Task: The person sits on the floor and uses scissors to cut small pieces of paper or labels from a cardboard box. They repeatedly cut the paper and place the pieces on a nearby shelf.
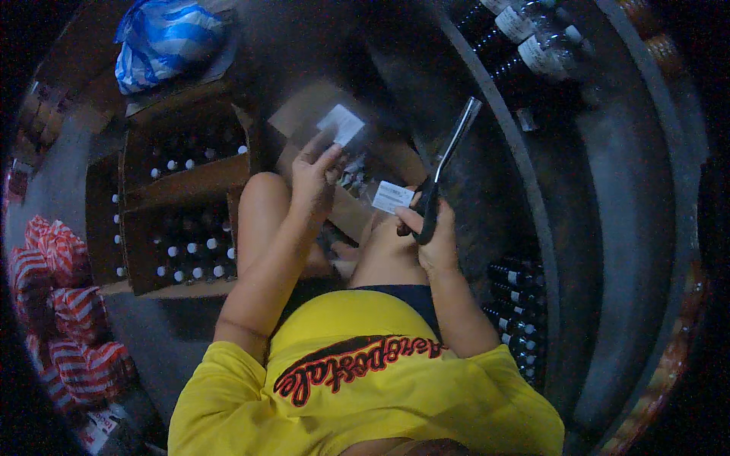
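My left hand [315, 168] pinches a white paper label [343, 124] between thumb and fingers, above an open cardboard box [350, 211]. In my right hand [436, 233] are two things. One is what looks like a utility lighter, with a black handle [426, 219] and a long metal barrel [458, 134] slanting up and away to the right. The other is a small white label [393, 196] bearing print, held by the thumb and fingertips beside the handle. Small, indistinct items [355, 171] lie in the box between my knees.
At left stand cardboard cartons [188, 191] of white-capped bottles [192, 248]. A blue-and-white plastic bag [171, 43] sits behind them; red-and-white striped bags [80, 319] lie nearer. On the right, a curved-looking shelf edge [516, 151] runs beside dark bottles [519, 325] and large labelled bottles [539, 54].
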Motion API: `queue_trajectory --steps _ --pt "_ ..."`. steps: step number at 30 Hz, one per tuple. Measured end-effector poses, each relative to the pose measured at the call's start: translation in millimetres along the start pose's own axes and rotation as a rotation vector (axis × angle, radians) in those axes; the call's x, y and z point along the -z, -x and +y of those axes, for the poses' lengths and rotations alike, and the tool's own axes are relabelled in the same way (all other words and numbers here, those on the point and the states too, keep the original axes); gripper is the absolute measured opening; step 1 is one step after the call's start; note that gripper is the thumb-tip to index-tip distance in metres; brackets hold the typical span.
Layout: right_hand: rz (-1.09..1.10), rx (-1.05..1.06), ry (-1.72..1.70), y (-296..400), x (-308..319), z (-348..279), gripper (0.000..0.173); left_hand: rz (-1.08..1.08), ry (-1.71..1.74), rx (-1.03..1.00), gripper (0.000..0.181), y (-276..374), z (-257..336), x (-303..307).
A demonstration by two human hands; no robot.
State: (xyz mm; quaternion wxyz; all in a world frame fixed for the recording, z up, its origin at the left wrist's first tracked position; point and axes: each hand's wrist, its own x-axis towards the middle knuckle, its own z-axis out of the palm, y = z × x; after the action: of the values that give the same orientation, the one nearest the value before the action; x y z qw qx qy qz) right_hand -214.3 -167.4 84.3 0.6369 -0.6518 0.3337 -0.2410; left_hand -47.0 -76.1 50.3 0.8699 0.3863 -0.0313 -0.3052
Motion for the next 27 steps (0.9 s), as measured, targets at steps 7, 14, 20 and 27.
queue_trajectory --steps 7,14,20,27 --pt "0.294 0.192 0.238 -57 87 -38 0.018 0.265 0.114 0.319 0.029 -55 -51 114" --pt "0.714 0.208 -0.007 -140 215 -76 0.02 0.124 -0.142 0.159 0.031 -54 -51 83" --pt "0.737 0.051 -0.117 -203 238 -59 0.033 0.217 -0.216 0.177 0.032 -46 -43 77" --pt "0.929 0.005 0.025 -286 290 -6 0.015 0.219 -0.158 0.122 0.029 -46 -42 74"
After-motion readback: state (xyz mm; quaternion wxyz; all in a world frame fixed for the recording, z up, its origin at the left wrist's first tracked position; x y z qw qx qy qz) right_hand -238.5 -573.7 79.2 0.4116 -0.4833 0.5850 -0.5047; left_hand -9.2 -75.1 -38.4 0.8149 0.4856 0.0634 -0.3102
